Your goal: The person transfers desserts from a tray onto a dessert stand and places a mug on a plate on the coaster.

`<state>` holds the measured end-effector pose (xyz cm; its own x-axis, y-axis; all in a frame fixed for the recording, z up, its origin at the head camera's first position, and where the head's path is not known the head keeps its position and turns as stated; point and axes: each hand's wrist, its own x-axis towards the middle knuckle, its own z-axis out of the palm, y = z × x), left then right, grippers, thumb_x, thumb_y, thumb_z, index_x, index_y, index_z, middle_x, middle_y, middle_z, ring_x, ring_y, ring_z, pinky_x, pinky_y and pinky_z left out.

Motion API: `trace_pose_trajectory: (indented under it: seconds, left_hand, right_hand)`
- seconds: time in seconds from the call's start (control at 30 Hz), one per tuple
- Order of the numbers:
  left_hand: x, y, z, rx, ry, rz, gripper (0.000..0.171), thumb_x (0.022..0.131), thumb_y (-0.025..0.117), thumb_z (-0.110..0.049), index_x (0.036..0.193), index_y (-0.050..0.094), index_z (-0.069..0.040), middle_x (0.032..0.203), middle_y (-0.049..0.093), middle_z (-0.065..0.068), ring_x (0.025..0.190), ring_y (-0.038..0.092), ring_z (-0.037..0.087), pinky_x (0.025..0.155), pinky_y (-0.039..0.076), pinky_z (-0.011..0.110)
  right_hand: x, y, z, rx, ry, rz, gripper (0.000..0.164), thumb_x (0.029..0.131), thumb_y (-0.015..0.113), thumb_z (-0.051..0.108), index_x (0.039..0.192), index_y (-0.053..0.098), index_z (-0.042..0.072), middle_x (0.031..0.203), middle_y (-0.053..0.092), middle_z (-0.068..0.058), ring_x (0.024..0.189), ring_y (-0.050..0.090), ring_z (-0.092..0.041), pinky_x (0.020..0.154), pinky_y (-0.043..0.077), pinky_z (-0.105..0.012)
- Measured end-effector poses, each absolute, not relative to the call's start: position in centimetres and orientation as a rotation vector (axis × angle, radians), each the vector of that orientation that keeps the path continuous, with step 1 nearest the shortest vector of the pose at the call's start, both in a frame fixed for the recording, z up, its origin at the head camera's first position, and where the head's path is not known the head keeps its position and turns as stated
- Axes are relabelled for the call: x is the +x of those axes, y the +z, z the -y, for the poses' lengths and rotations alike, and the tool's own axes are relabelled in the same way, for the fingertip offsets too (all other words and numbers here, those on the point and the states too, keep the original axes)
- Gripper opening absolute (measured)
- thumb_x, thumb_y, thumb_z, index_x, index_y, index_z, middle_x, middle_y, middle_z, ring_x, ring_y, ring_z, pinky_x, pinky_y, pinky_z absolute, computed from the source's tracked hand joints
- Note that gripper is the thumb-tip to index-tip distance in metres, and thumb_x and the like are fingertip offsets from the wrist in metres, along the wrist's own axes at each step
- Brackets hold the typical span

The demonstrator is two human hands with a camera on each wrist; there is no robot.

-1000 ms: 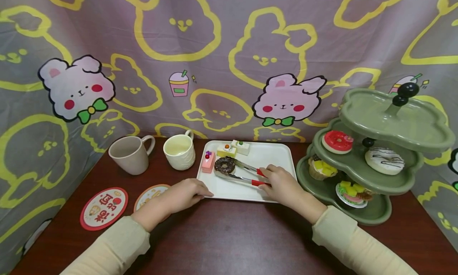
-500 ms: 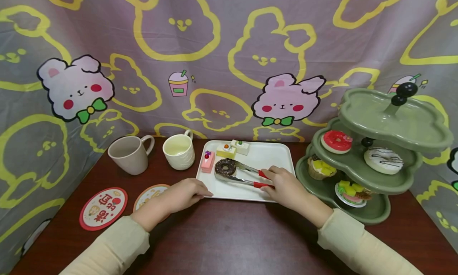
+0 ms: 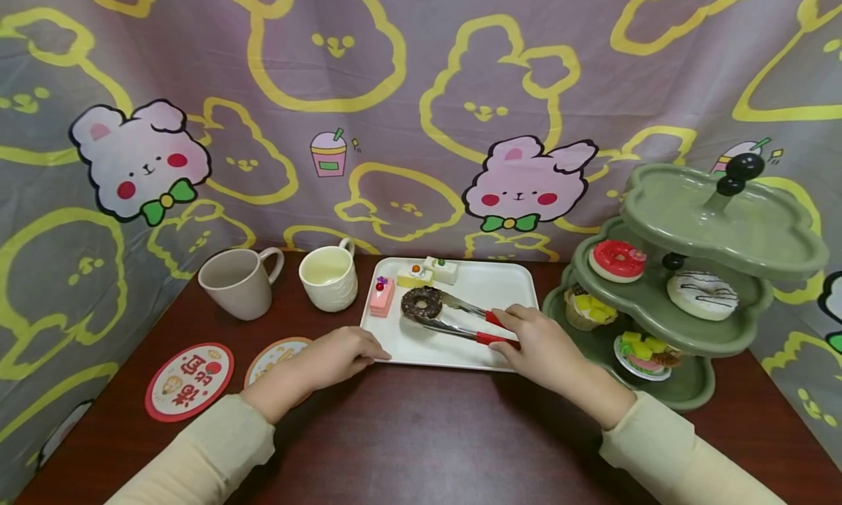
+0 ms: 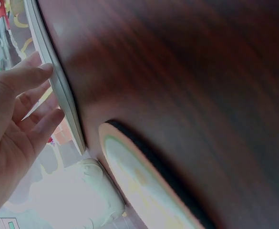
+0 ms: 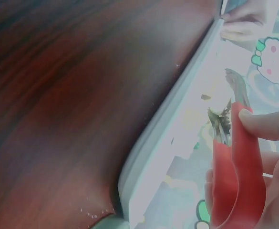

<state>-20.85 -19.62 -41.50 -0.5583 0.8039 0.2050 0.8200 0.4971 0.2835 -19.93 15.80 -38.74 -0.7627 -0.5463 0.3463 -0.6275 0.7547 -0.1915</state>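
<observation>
Right hand point(image 3: 539, 348) grips tongs point(image 3: 460, 333), tips either side of donut point(image 3: 422, 302) over tray point(image 3: 490, 286). Left hand point(image 3: 338, 357), fingers loose, touches tray's near edge.

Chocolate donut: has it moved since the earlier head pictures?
Yes. In the head view, the chocolate donut has shifted right, widening its gap from the pink cake slice on the tray.

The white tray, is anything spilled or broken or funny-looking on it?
Nothing stands out: I see no spill or break on the tray. The pink cake, yellow cake and white cake stand with their toppings up, and the chocolate donut is between the ends of the tongs in the right hand.
</observation>
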Motion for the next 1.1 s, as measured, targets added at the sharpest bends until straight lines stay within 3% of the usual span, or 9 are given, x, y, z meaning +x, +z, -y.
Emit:
trace_pose_trajectory:
  seconds: [0.43,0.83,1.0,1.1]
  left_hand:
    - [-20.8,-41.4,19.6,-1.446,-0.547,2.682,0.025,0.085,0.072,0.01,0.104,0.08,-0.004,0.096,0.075,0.004,0.092,0.07,0.018,0.085,0.057,0.031]
    - [-20.7,-41.5,19.6,-1.448,-0.548,2.68,0.025,0.085,0.071,0.011,0.104,0.08,-0.004,0.095,0.075,0.003,0.092,0.07,0.017,0.085,0.057,0.031]
    - [-20.7,-41.4,19.6,-1.447,-0.555,2.675,0.025,0.085,0.072,0.011,0.104,0.08,-0.004,0.095,0.075,0.003,0.092,0.07,0.017,0.085,0.057,0.031]
    - [-20.7,-41.4,19.6,-1.446,-0.559,2.678,0.026,0.085,0.072,0.011,0.104,0.08,-0.004,0.095,0.075,0.003,0.092,0.07,0.017,0.084,0.057,0.031]
  right_hand:
    - [-17.9,-37.0,-17.7,0.823,0.46,2.723,0.053,0.084,0.085,0.021,0.129,0.069,-0.002,0.114,0.069,-0.017,0.106,0.065,-0.037,0.09,0.055,-0.054]
    - [-15.7,-35.6,-19.2,0.813,0.455,2.68,0.054,0.083,0.086,0.023,0.128,0.069,-0.002,0.114,0.069,-0.014,0.102,0.066,-0.035,0.084,0.057,-0.053]
    - [-15.2,-34.8,-20.3,0.798,0.464,2.685,0.055,0.082,0.086,0.023,0.129,0.069,-0.001,0.115,0.068,-0.011,0.104,0.066,-0.033,0.085,0.056,-0.054]
    - [-14.7,-34.4,-20.8,0.752,0.457,2.718,0.057,0.082,0.086,0.026,0.13,0.069,0.0,0.12,0.068,-0.016,0.108,0.065,-0.037,0.089,0.054,-0.057]
